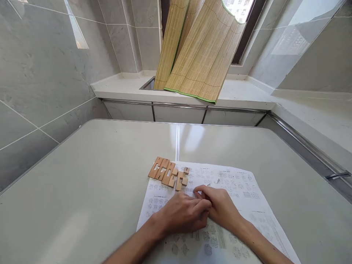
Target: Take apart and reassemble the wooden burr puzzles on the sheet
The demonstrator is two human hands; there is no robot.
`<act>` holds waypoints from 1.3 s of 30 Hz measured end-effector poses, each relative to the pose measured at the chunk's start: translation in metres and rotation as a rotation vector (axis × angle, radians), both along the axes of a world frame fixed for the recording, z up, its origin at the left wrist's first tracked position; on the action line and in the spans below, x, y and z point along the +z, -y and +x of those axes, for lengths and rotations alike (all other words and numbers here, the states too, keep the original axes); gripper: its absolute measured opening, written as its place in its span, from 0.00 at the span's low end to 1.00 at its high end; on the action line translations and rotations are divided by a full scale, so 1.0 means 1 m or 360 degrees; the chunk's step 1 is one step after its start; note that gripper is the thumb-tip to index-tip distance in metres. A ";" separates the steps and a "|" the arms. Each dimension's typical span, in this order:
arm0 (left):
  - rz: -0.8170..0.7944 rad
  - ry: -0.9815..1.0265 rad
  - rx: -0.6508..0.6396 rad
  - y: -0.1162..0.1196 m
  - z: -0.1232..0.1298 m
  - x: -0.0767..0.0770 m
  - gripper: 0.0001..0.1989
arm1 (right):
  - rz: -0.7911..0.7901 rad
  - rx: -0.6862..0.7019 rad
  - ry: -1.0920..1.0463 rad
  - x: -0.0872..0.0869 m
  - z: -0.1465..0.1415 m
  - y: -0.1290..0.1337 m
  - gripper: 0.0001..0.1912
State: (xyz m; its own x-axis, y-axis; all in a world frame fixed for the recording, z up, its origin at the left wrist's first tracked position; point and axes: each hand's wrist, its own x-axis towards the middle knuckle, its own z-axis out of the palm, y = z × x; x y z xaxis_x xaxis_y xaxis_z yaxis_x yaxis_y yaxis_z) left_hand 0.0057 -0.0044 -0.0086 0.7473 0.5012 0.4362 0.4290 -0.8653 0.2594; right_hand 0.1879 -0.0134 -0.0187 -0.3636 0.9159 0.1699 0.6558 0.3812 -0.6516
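Note:
My left hand (187,212) rests over a printed paper sheet (220,229), its fingers curled inward and closed. Against its fingertips lies my right hand (221,205), with bent fingers pressed together. Anything between the two hands is hidden from me. Just beyond my left hand are several flat wooden puzzle pieces (168,173), some with slots and notches. Most lean side by side in a slanted row at the sheet's upper left corner. A small wooden block (186,170) marked 3 sits at the right end of the group.
The sheet lies on a wide pale table (82,183) with a seam down its far half. Beyond the table runs a white ledge (126,86), where a bamboo mat (203,55) leans against the window. Grey tiled walls (55,55) stand on both sides.

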 end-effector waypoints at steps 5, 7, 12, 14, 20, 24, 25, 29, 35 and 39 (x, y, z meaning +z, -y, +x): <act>-0.0064 -0.0075 0.0051 0.000 -0.001 -0.004 0.03 | 0.0058 0.0150 -0.0001 -0.008 0.000 0.000 0.20; -0.0047 -0.0064 0.0059 -0.001 -0.002 -0.005 0.04 | 0.0075 0.0199 0.0006 -0.013 -0.002 0.003 0.22; -0.0078 -0.0013 0.0044 -0.003 -0.003 -0.007 0.09 | 0.0145 0.0190 0.0033 -0.017 -0.009 0.006 0.20; -0.0104 0.0007 0.0040 -0.005 -0.002 -0.007 0.09 | 0.0166 0.0180 0.0022 -0.015 -0.009 0.005 0.20; -0.0146 0.0056 0.0020 -0.008 -0.002 -0.008 0.10 | 0.0182 0.0165 -0.0007 -0.009 -0.009 0.002 0.19; -0.0168 0.0043 0.0011 -0.009 -0.002 -0.007 0.10 | 0.0166 0.0162 0.0000 -0.008 -0.009 0.000 0.18; -0.0173 0.0037 0.0010 -0.009 -0.002 -0.006 0.09 | 0.0159 0.0162 0.0001 -0.008 -0.009 0.000 0.19; -0.0164 0.0037 0.0016 -0.009 -0.002 -0.006 0.09 | 0.0143 0.0164 -0.0019 -0.008 -0.009 0.001 0.20; -0.0182 0.0052 0.0012 -0.009 -0.002 -0.008 0.09 | 0.0162 0.0173 -0.0043 -0.008 -0.009 0.001 0.20; -0.0196 0.0043 0.0006 -0.010 -0.002 -0.008 0.10 | 0.0196 0.0183 -0.0051 -0.012 -0.008 -0.001 0.21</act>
